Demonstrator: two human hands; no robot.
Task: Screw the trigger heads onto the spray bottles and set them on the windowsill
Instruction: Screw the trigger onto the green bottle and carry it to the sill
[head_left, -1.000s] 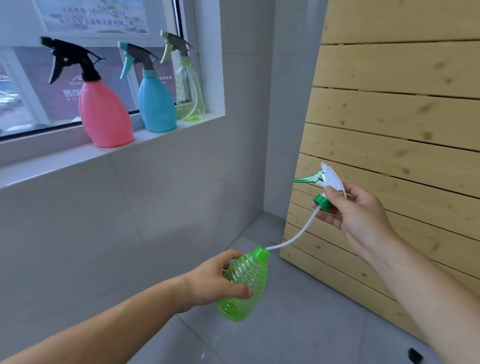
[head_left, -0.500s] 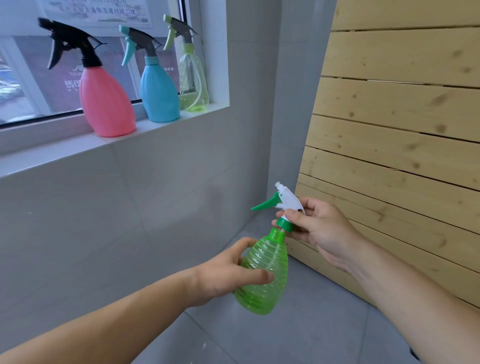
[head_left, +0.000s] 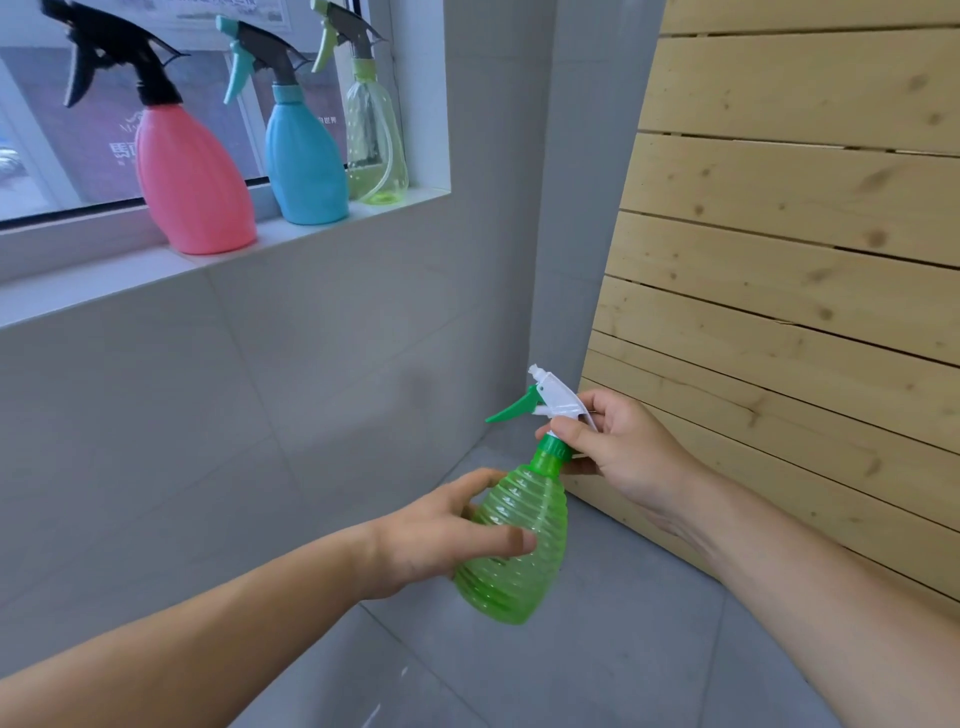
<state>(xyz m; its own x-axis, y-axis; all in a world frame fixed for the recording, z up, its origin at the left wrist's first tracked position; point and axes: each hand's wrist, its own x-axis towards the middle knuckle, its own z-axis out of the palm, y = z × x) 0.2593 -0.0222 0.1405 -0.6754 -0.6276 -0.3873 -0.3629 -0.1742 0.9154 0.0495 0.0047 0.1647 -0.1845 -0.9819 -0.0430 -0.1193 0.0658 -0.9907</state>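
Note:
My left hand (head_left: 441, 530) grips the ribbed body of a green spray bottle (head_left: 514, 545), held in the air and tilted slightly. A white trigger head (head_left: 550, 402) with a green lever and green collar sits on the bottle's neck. My right hand (head_left: 618, 447) pinches that head at the collar, thumb in front. On the white windowsill (head_left: 93, 280) at upper left stand three bottles with heads on: a pink bottle (head_left: 192, 182) with a black trigger, a blue bottle (head_left: 304, 156) and a clear yellow-green bottle (head_left: 374, 140).
A grey tiled wall (head_left: 260, 415) runs below the sill to a corner. A pale wooden slatted panel (head_left: 805, 260) leans on the right. Grey floor tiles (head_left: 597, 649) lie beneath my hands.
The trigger head was held apart with its tube trailing into the bottle; my right hand has lowered it onto the neck. The bottle has risen slightly and tilted more upright.

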